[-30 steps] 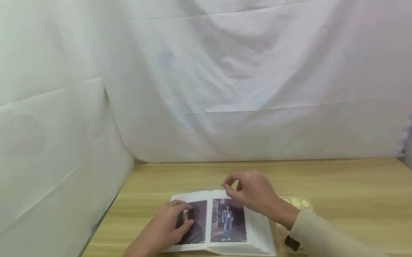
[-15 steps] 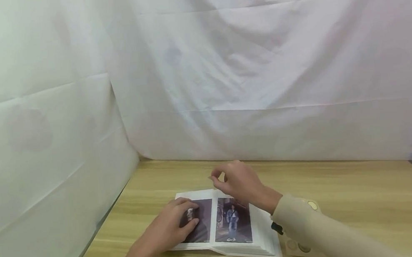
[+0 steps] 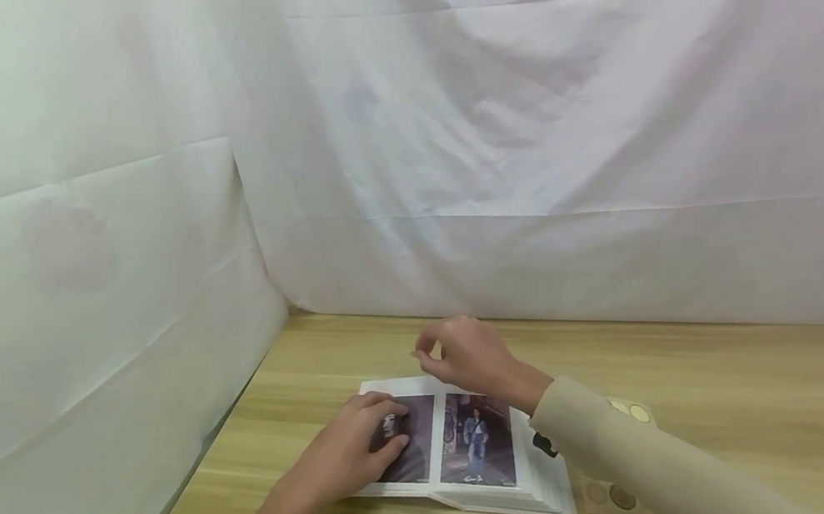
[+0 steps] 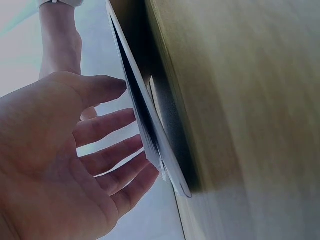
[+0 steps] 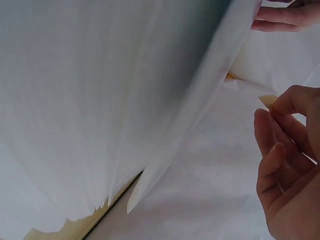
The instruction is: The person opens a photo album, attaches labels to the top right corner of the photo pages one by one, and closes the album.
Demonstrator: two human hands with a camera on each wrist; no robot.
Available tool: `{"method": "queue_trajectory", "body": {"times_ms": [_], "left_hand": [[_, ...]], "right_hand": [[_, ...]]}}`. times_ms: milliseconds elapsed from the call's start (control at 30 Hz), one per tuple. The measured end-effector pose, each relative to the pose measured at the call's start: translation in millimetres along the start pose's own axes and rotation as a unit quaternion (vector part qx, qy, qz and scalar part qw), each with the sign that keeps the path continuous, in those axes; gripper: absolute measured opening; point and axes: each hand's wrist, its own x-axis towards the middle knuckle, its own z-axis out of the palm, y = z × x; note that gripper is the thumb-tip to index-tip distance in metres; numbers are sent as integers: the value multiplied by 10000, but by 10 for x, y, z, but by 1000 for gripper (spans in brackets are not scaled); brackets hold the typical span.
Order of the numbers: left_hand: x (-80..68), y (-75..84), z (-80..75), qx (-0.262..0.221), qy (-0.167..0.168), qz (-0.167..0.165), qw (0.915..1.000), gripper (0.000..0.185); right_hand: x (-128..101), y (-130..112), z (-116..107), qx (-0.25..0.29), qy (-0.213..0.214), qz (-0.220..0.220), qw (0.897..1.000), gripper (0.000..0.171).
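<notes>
In the head view a white photo album (image 3: 388, 388) lies spread on the table, a photo in each facing page. My left hand (image 3: 356, 439) rests on the left page with fingers spread over the dark portrait (image 3: 420, 440); the left wrist view has its fingertips right at the album's edge. The right page's photo (image 3: 477, 443) has a standing figure in denim. Above the album's top edge, my right hand (image 3: 475, 359) pinches a small pale-yellow sticker (image 5: 267, 101) between thumb and forefinger. Its other fingers are loosely bent in the right wrist view.
Right of the album lies a sheet of round gold stickers (image 3: 619, 503), partly hidden under the right sleeve (image 3: 628, 452). White cloth (image 3: 522, 153) hangs behind and to the left of the wooden table (image 3: 743, 390).
My right hand has moved left and away from me, from over the right page to beyond the album's top edge, still pinching the sticker. The left hand keeps its place on the page.
</notes>
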Motion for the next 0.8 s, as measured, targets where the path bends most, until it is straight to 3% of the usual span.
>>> {"method": "queue_trajectory", "body": {"times_ms": [333, 567, 800], "left_hand": [[6, 90, 8, 22, -91, -106, 9999, 32], [28, 127, 15, 11, -190, -167, 9997, 32], [35, 137, 26, 68, -267, -198, 9994, 33]], "right_hand": [[4, 41, -21, -690, -649, -531, 9941, 7], [-41, 85, -48, -860, -909, -517, 9908, 17], [-76, 98, -50, -872, -1056, -564, 9890, 12]]}}
